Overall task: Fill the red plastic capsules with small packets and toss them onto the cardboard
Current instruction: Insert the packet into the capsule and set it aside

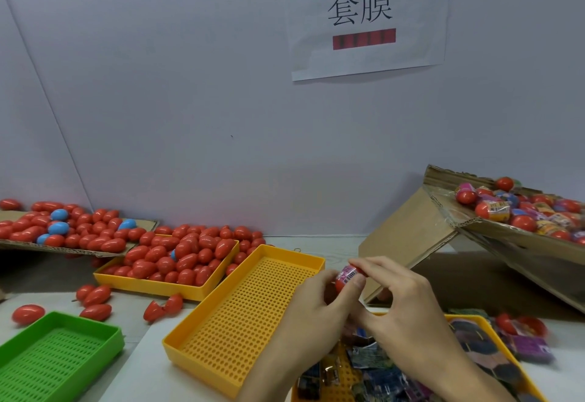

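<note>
Both hands are sharing the grip: the left hand (319,298) and the right hand (397,294) are pinching one red capsule (348,278) between curled fingertips, a printed packet showing at its seam, so it is seemingly being closed; beneath the wrists a yellow tray of packets (380,367) is waiting, still well stocked; beside it an empty perforated yellow tray (253,306) and a green tray (53,354) are sitting on the bench (139,332); farther left, a heaped tray of empty capsules (177,259) is suggesting much remains; far right, the tilted cardboard (408,237) is already carrying many filled, wrapped capsules (519,211).
</note>
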A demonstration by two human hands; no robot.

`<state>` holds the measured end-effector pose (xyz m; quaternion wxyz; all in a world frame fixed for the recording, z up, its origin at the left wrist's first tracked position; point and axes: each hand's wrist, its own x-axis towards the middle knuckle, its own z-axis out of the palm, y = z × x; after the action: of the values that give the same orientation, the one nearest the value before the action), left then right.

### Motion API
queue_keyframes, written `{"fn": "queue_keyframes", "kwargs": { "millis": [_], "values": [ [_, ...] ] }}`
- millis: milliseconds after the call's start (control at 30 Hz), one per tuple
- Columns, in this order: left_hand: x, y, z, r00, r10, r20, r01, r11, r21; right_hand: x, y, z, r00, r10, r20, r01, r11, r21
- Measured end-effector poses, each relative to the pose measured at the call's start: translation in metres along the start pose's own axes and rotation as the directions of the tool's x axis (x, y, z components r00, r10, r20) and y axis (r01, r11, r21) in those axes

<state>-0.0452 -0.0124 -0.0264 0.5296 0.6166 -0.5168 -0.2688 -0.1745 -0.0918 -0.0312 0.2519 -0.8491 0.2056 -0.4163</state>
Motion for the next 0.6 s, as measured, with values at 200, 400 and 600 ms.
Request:
{"fn": "queue_keyframes", "kwargs": {
  "millis": [200,400,600],
  "values": [
    [0.001,0.002,0.007,0.998,0.018,-0.063,-0.027,0.988,-0.151,-0.001,0.0,0.003,1.0,0.027,-0.001,-0.027,1.0,0.012],
    [0.002,0.003,0.014,0.996,0.018,-0.088,-0.04,0.968,-0.249,0.0,0.002,0.004,0.999,0.045,-0.016,-0.045,0.999,0.013],
    [0.001,0.006,0.014,0.988,-0.049,-0.144,0.008,0.961,-0.277,-0.001,-0.001,0.004,0.999,0.041,-0.019,-0.04,0.998,0.047]
  ]
}}
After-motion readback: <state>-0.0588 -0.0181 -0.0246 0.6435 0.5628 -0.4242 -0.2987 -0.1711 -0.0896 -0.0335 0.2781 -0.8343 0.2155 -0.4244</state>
